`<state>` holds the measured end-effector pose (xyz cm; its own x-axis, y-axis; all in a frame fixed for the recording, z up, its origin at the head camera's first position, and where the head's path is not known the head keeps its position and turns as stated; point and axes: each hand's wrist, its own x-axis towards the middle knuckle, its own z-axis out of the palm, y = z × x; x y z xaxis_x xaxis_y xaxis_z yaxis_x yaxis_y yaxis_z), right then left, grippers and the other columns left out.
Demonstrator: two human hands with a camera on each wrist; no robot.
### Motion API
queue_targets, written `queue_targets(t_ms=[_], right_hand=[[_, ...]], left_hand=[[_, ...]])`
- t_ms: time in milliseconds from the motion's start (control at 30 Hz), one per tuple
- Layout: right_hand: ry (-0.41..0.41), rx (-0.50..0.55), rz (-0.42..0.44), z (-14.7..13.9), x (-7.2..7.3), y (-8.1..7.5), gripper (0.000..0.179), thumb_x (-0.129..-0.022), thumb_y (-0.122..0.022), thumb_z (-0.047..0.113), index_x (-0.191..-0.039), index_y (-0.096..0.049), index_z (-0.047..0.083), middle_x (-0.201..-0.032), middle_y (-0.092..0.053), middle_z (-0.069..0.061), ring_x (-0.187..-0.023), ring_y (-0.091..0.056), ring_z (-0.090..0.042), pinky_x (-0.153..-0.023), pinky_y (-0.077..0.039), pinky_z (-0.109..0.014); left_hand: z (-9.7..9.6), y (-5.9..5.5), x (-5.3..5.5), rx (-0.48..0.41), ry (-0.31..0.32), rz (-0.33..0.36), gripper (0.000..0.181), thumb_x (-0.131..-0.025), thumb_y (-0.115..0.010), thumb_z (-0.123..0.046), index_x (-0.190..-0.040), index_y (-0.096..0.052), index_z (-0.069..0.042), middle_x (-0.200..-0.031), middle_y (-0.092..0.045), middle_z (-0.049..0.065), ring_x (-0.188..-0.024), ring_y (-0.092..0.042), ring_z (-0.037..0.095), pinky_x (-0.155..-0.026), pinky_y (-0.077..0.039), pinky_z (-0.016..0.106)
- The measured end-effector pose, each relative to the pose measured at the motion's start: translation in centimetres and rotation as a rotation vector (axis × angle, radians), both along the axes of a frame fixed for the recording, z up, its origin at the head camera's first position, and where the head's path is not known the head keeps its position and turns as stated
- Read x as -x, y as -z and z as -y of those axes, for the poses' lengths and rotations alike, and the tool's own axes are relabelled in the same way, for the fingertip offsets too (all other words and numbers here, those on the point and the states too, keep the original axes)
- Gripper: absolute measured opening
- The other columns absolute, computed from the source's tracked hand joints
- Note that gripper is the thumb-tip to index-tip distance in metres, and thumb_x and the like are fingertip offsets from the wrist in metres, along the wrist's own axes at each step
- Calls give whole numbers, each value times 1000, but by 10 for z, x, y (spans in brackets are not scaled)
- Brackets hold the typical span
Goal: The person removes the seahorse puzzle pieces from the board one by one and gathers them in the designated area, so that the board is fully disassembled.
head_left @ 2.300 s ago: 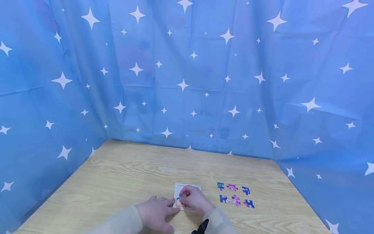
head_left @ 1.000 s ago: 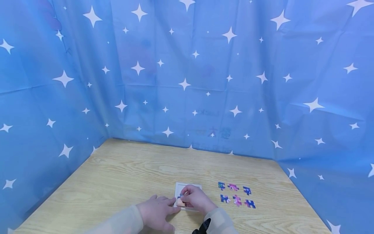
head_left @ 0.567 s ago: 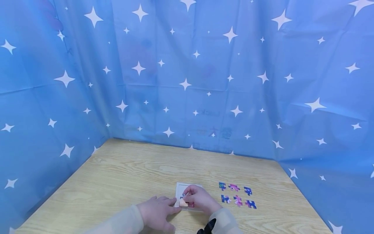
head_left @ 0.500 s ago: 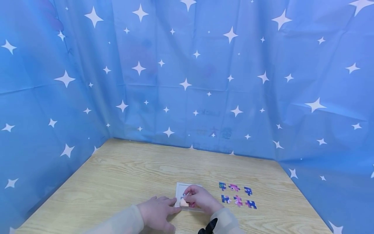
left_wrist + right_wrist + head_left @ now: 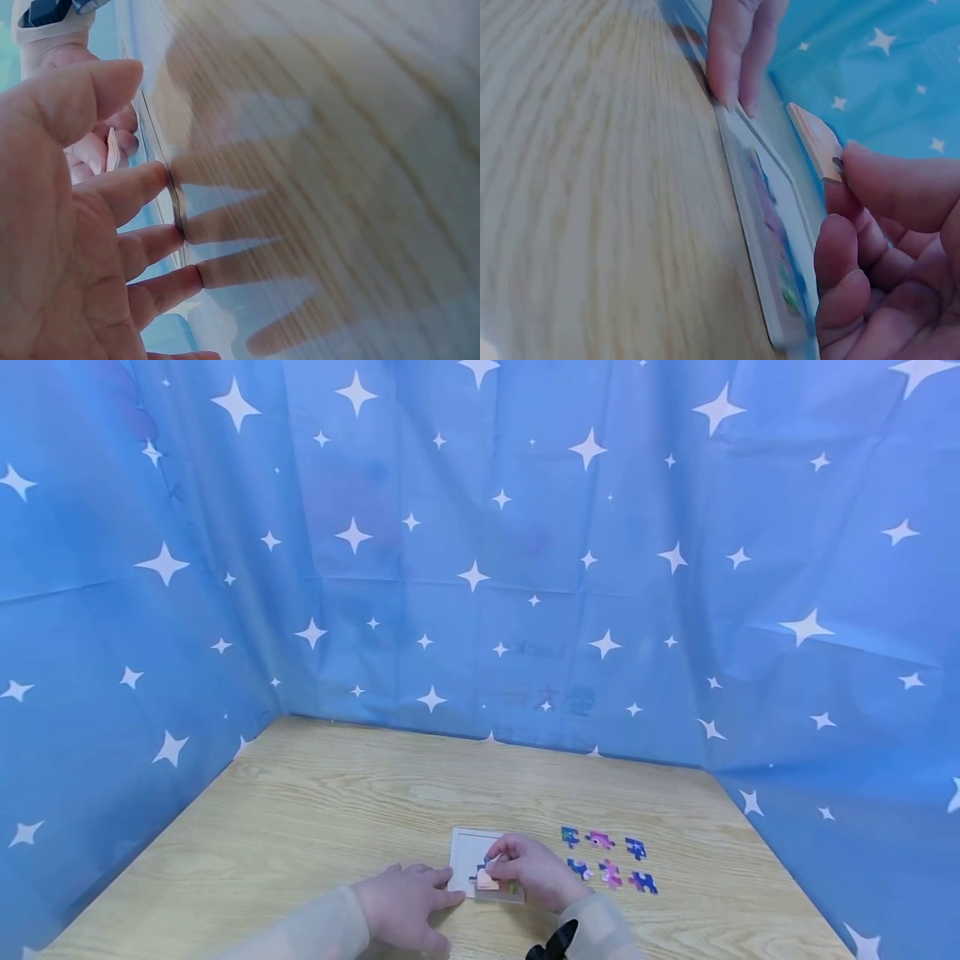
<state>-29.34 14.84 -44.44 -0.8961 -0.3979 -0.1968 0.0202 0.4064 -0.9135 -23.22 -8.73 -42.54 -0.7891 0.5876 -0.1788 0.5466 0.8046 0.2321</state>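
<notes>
A small white puzzle tray (image 5: 465, 845) lies near the front of the table. My right hand (image 5: 534, 872) pinches a jigsaw piece (image 5: 815, 142) between thumb and fingers, tilted and raised above the tray. Pinkish colour and a thick pale edge show on this piece. Fitted puzzle pieces (image 5: 769, 214) with purple, blue and green print line the tray's near side, partly covered by the held piece and hand in the head view. My left hand (image 5: 405, 906) rests with fingers extended, its fingertips at the tray's left edge.
To the right of the tray, several loose jigsaw pieces (image 5: 611, 874) in blue and pink lie in two rows on the wooden table (image 5: 360, 802). A blue curtain (image 5: 487, 543) with white stars stands behind the table and along its sides.
My right hand has shifted rightward over the tray with the jigsaw piece still pinched, so more of the tray's left part shows. The left hand stays at the tray's edge.
</notes>
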Motion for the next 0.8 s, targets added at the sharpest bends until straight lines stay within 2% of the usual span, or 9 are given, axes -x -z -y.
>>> queue_targets(t_ms=[133, 367, 567, 800], right_hand=[[44, -65, -40, -13, -2, -2, 20, -85, -73, 20, -95, -63, 5, -88, -61, -4, -82, -51, -20, -73, -38, -34], [103, -61, -56, -45, -4, 2, 21, -82, -76, 19, -91, -63, 4, -89, -60, -4, -81, -48, -20, -70, -36, -32], [154, -96, -57, -72, -8, -2, 23, -81, -75, 17, -96, -64, 3, -87, -57, -6, -80, -48, -22, -69, -38, -32], [213, -116, -77, -98, -16, -2, 25, -81, -75, 12, -101, -66, 1, -96, -56, -7, -87, -49, -22, -73, -39, -32]], left_hand=[[1, 1, 0, -6, -2, 3, 64, -79, -62, -60, -137, -53, -36, -148, -43, -1, -135, -38, 26, -101, -32, 65], [1, 1, -1, -10, 9, 9, 64, -79, -61, -59, -138, -52, -35, -149, -41, -1, -135, -37, 28, -101, -32, 65], [2, 1, -2, -14, 13, 10, 64, -80, -61, -59, -138, -52, -35, -148, -42, -1, -135, -38, 27, -102, -32, 64], [2, 2, -1, -14, 19, 9, 64, -80, -61, -59, -138, -52, -35, -149, -41, -1, -135, -38, 28, -102, -32, 64]])
